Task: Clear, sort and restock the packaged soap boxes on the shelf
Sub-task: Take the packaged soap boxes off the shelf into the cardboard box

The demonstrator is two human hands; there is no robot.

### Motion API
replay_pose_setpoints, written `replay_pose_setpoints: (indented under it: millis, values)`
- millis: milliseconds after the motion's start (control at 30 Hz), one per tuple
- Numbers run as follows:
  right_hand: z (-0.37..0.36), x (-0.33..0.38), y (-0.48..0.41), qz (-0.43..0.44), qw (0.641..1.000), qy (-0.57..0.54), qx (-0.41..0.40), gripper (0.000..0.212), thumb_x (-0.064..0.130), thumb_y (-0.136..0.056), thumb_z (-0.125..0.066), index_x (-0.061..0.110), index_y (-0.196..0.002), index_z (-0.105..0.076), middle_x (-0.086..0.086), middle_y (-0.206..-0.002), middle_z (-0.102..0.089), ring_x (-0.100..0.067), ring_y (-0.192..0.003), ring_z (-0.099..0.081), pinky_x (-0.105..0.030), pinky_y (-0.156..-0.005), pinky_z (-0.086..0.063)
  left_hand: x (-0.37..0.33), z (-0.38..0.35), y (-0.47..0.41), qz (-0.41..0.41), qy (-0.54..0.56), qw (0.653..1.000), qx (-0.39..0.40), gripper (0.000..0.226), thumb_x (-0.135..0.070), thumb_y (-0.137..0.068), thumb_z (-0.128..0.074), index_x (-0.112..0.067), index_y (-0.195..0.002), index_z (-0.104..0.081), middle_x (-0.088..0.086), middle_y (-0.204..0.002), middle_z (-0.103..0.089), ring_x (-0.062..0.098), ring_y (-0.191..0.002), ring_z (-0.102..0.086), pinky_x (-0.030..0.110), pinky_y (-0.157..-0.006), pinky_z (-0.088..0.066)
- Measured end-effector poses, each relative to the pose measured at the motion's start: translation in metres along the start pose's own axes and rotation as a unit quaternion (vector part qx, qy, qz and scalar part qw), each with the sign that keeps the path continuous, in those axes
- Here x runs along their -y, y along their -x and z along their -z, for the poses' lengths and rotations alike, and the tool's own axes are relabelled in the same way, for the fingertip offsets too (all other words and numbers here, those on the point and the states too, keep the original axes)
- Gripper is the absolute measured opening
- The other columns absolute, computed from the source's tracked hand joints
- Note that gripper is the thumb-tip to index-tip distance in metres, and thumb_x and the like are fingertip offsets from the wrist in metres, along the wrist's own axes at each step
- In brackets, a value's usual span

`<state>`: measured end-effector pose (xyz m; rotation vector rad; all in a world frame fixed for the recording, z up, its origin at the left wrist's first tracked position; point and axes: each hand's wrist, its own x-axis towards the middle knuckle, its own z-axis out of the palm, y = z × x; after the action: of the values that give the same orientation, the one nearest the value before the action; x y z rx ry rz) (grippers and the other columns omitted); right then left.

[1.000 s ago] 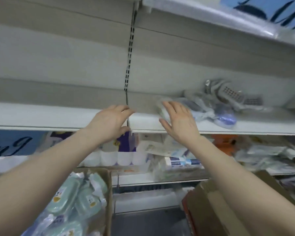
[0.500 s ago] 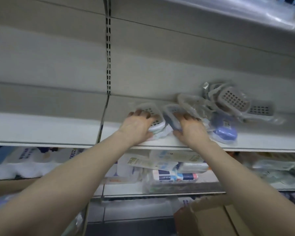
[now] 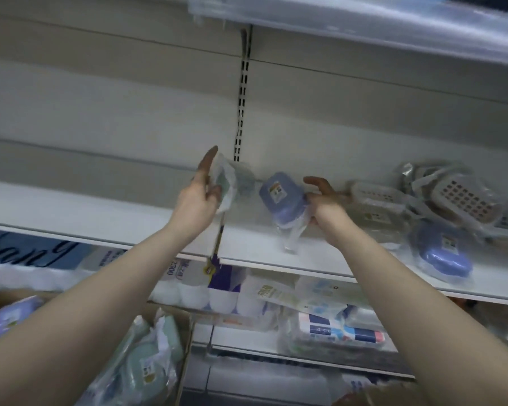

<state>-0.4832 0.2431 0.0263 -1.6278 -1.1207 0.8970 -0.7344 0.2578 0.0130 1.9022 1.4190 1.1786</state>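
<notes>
Two soap boxes held clear of the shelf, one in each hand

The left hand (image 3: 198,200) pinches a pale green soap box (image 3: 228,183) upright between thumb and fingers (image 3: 208,159), forefinger straight along its edge. The right hand (image 3: 326,205) curls its fingers round the wrapper end of a blue soap box (image 3: 280,194). Both hang just above the shelf (image 3: 100,218), split by colour, probably for sorting: a carton (image 3: 184,350) of green ones sits near left, and a jumbled pile (image 3: 452,197) waits far right.
</notes>
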Motion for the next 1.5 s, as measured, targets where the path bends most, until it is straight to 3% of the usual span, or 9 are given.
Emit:
replay_pose_setpoints:
  millis: [133, 333, 500, 600, 667, 767, 1000, 1300, 1500]
  values:
    - [-0.009, -0.011, -0.013, -0.029, 0.994, 0.104, -0.008, 0.025, 0.017, -0.091, -0.041, 0.027, -0.091, -0.065, -0.014, -0.116, -0.068, -0.034, -0.101, -0.064, -0.045, -0.089, -0.054, 0.018, 0.030, -0.004, 0.121, -0.009, 0.993, -0.012, 0.050, -0.019, -0.099, -0.042, -0.038, -0.144, -0.032, 0.000, -0.111, -0.057, 0.028, -0.099, -0.060, 0.042, -0.087, -0.054]
    - [-0.019, -0.007, -0.019, -0.010, 0.935, 0.353, 0.010, 0.058, 0.060, -0.096, -0.037, 0.012, -0.122, -0.058, -0.013, -0.126, -0.061, -0.032, -0.113, -0.057, -0.031, -0.080, -0.036, 0.050, 0.070, 0.002, 0.254, 0.125, 0.959, -0.034, 0.033, 0.009, -0.089, -0.047, -0.015, -0.099, -0.067, 0.018, -0.115, -0.066, 0.034, -0.103, -0.065, 0.044, -0.093, -0.054]
    - [-0.046, -0.008, -0.014, 0.036, 0.906, 0.418, 0.052, 0.083, 0.078, -0.074, -0.049, 0.023, -0.136, -0.041, -0.012, -0.125, -0.052, -0.034, -0.114, -0.054, -0.040, -0.096, -0.047, 0.041, 0.068, 0.004, 0.131, -0.178, 0.972, -0.076, 0.044, -0.019, -0.097, -0.035, -0.013, -0.137, -0.052, 0.014, -0.143, -0.047, 0.033, -0.129, -0.045, 0.037, -0.106, -0.035]
    - [-0.057, -0.010, -0.012, 0.052, 0.876, 0.474, 0.068, 0.086, 0.071, -0.076, -0.058, 0.028, -0.144, -0.029, -0.011, -0.132, -0.042, -0.035, -0.123, -0.046, -0.043, -0.100, -0.043, 0.036, 0.043, 0.000, 0.047, -0.283, 0.958, 0.010, 0.064, -0.051, -0.091, -0.043, -0.017, -0.145, -0.040, 0.016, -0.149, -0.036, 0.034, -0.137, -0.033, 0.040, -0.113, -0.030]
    - [-0.060, -0.013, -0.012, 0.052, 0.873, 0.480, 0.064, 0.085, 0.063, -0.078, -0.060, 0.031, -0.147, -0.023, -0.011, -0.135, -0.038, -0.038, -0.123, -0.044, -0.044, -0.100, -0.043, 0.043, 0.027, -0.002, 0.071, -0.359, 0.928, 0.074, 0.091, -0.075, -0.076, -0.040, -0.020, -0.149, -0.029, 0.016, -0.151, -0.031, 0.038, -0.136, -0.030, 0.048, -0.111, -0.033]
    - [-0.061, -0.016, -0.012, 0.059, 0.874, 0.479, 0.059, 0.081, 0.057, -0.079, -0.060, 0.033, -0.146, -0.022, -0.012, -0.134, -0.037, -0.039, -0.120, -0.045, -0.044, -0.099, -0.044, 0.060, 0.015, -0.001, 0.091, -0.400, 0.908, 0.088, 0.094, -0.067, -0.077, -0.058, -0.026, -0.151, -0.018, 0.014, -0.153, -0.021, 0.042, -0.131, -0.031, 0.052, -0.103, -0.039]
    - [-0.066, -0.018, 0.011, 0.125, 0.891, 0.436, -0.007, 0.072, 0.039, -0.075, -0.065, 0.025, -0.139, -0.037, -0.010, -0.120, -0.047, -0.039, -0.105, -0.056, -0.035, -0.079, -0.045, 0.081, 0.047, 0.019, 0.071, -0.313, 0.947, 0.022, 0.079, -0.046, -0.083, -0.065, -0.034, -0.149, -0.024, 0.023, -0.142, -0.033, 0.047, -0.116, -0.043, 0.047, -0.102, -0.037]
    - [-0.149, 0.011, 0.116, 0.281, 0.921, 0.269, -0.011, 0.079, 0.037, -0.075, -0.072, 0.023, -0.143, -0.036, -0.004, -0.138, -0.042, -0.028, -0.124, -0.045, -0.039, -0.099, -0.043, 0.116, 0.175, 0.110, 0.017, -0.224, 0.968, -0.111, 0.077, -0.040, -0.077, -0.074, -0.040, -0.142, -0.033, 0.011, -0.140, -0.035, 0.035, -0.119, -0.043, 0.047, -0.104, -0.040]
    - [-0.245, 0.006, 0.189, 0.346, 0.900, 0.265, 0.019, 0.077, 0.036, -0.074, -0.073, 0.020, -0.141, -0.040, -0.004, -0.138, -0.043, -0.025, -0.124, -0.046, -0.040, -0.101, -0.043, 0.191, 0.260, 0.194, 0.060, -0.212, 0.967, -0.125, 0.077, -0.040, -0.074, -0.075, -0.036, -0.141, -0.037, 0.012, -0.134, -0.039, 0.032, -0.120, -0.043, 0.050, -0.102, -0.040]
